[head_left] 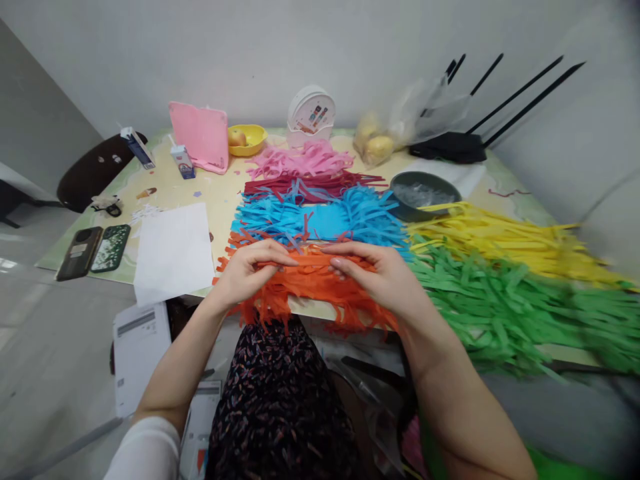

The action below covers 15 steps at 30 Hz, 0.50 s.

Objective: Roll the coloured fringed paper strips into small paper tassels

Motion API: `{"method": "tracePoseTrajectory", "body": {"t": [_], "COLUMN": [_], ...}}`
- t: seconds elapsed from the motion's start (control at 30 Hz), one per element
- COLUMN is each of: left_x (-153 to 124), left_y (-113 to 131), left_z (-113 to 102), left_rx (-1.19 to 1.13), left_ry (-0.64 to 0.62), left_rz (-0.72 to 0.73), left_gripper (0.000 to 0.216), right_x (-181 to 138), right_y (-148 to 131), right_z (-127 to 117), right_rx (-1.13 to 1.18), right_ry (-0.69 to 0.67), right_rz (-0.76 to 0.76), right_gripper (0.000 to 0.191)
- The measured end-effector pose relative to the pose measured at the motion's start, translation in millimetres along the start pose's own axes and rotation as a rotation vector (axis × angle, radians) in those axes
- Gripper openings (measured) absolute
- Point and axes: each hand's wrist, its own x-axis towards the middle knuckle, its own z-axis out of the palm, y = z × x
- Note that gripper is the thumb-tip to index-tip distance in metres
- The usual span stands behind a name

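Near the front edge of the table lies orange fringed paper point(310, 283), its cut strips hanging over the edge. My left hand point(254, 267) pinches the left part of its uncut band between thumb and fingers. Over the right part, my right hand point(367, 267) holds the same band with thumb and fingertips. Just behind is blue fringed paper point(323, 221), with dark red strips point(310, 185) and pink strips point(303, 159) farther back. To the right of my right hand spread green fringed paper point(500, 300) and yellow fringed paper point(495, 233).
A dark bowl point(425, 193) holds clear plastic. At the back stand a black router point(447, 148), a bag of yellow fruit point(376, 143), a round white container point(313, 113), a yellow bowl point(255, 141) and a pink tablet case point(203, 137). White paper point(174, 250) and two phones point(80, 253) lie left.
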Motion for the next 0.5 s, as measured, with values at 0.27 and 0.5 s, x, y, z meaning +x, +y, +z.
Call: {"method": "tracePoseTrajectory", "body": {"t": [0.27,0.5], "left_x": [7,14], "left_y": [9,5], "left_z": [0,8], "left_rx": [0.071,-0.019], "left_ry": [-0.089,-0.061], "left_rz": [-0.162,-0.316], "left_gripper": [0.036,0.014], "right_x": [-5,-8], "right_y": [-6,-9], "right_z": [5,5], "right_rx": [-0.175,-0.099], "right_ry": [0.049,0.032], "right_rz": [-0.094,-0.068], "right_gripper": [0.016,0.012]}}
